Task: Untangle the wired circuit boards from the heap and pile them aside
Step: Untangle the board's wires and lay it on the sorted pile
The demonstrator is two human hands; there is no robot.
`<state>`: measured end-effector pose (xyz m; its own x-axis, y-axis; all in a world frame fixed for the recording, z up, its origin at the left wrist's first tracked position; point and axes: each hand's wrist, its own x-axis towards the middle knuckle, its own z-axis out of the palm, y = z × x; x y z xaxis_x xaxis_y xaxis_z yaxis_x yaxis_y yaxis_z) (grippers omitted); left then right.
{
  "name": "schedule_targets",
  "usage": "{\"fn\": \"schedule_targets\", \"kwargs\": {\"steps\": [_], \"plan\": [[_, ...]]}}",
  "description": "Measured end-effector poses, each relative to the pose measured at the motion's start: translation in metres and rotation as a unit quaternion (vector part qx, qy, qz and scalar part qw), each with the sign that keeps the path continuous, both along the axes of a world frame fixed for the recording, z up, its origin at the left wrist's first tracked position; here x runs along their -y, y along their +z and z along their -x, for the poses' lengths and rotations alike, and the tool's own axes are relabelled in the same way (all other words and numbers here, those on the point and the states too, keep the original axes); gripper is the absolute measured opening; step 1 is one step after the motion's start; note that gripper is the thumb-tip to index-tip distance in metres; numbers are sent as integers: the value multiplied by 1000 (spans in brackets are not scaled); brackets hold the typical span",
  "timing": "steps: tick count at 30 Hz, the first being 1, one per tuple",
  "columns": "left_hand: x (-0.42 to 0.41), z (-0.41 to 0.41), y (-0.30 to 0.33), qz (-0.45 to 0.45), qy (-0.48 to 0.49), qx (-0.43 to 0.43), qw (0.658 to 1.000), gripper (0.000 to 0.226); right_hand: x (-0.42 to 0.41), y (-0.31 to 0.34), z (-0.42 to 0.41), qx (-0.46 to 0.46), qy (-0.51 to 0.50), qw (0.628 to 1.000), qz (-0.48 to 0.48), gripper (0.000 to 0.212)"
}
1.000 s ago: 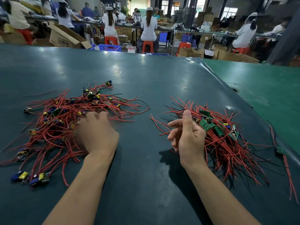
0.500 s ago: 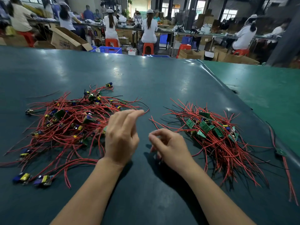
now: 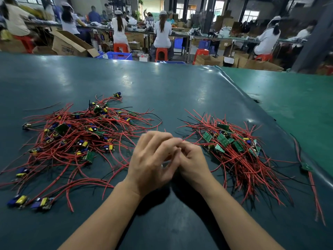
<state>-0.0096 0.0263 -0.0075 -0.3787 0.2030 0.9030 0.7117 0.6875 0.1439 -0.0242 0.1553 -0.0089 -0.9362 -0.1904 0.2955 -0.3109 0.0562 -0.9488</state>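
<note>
Head view, table: we are looking down on a dark teal table [image 3: 162, 91], with a brighter green surface [image 3: 292, 105] adjoining it on the right.
Head view, heap: the tangled heap [image 3: 77, 139] of red-wired circuit boards is lying on the left of the table, spreading toward the near left edge.
Head view, sorted pile: the sorted pile [image 3: 236, 152] is lying on the right, its green boards clustering at the far end and its wires trailing toward the near side.
Head view, stray board: one wired board [image 3: 306, 166] is lying apart at the right edge.
Head view, left hand: our left hand [image 3: 153, 163] is hovering between heap and pile, fingers curling toward the right hand and touching it.
Head view, right hand: our right hand [image 3: 192, 161] is meeting the left, fingers curled and bunched together.
Head view, grip: a thin red wire [image 3: 188, 137] is emerging at the fingertips; we cannot tell which hand is pinching it, since motion blur is hiding the contact.
Head view, background: seated workers [image 3: 162, 33] are facing away at far benches among cardboard boxes [image 3: 72, 45].
</note>
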Motion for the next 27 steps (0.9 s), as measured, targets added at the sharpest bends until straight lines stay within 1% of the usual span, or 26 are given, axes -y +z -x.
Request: {"fn": "schedule_targets", "kwargs": {"steps": [2, 4, 6, 7, 9, 12, 16, 18, 20, 22, 27], "plan": [[5, 1, 1, -17, 83, 71, 994, 18, 1, 3, 2, 20, -17, 997, 66, 20], [13, 3, 2, -35, 128, 176, 975, 26, 0, 4, 3, 66, -31, 988, 136, 19], [21, 5, 0, -45, 106, 272, 955, 27, -1, 5, 3, 93, -40, 977, 185, 20], [24, 5, -1, -44, 87, 304, 948, 26, -1, 5, 3, 95, -48, 974, 198, 21], [25, 3, -2, -30, 66, 333, 940, 29, -1, 5, 4, 100, -60, 968, 223, 22], [23, 4, 0, -39, 51, 335, 940, 35, -1, 7, 6, 114, -62, 956, 263, 24], [25, 7, -2, -49, 67, 319, 944, 28, -1, 6, 7, 115, -66, 955, 267, 26], [26, 6, -1, -65, 68, 295, 951, 30, -2, 6, 8, 108, -81, 956, 262, 26], [28, 7, 1, -96, 80, 254, 959, 32, -4, 6, 9, 103, -95, 952, 272, 27], [31, 8, 3, -123, 97, 220, 963, 29, -5, 6, 9, 99, -103, 951, 273, 29], [35, 9, 2, -127, 119, 185, 967, 18, -3, 5, 10, 103, -115, 953, 262, 29]]}}
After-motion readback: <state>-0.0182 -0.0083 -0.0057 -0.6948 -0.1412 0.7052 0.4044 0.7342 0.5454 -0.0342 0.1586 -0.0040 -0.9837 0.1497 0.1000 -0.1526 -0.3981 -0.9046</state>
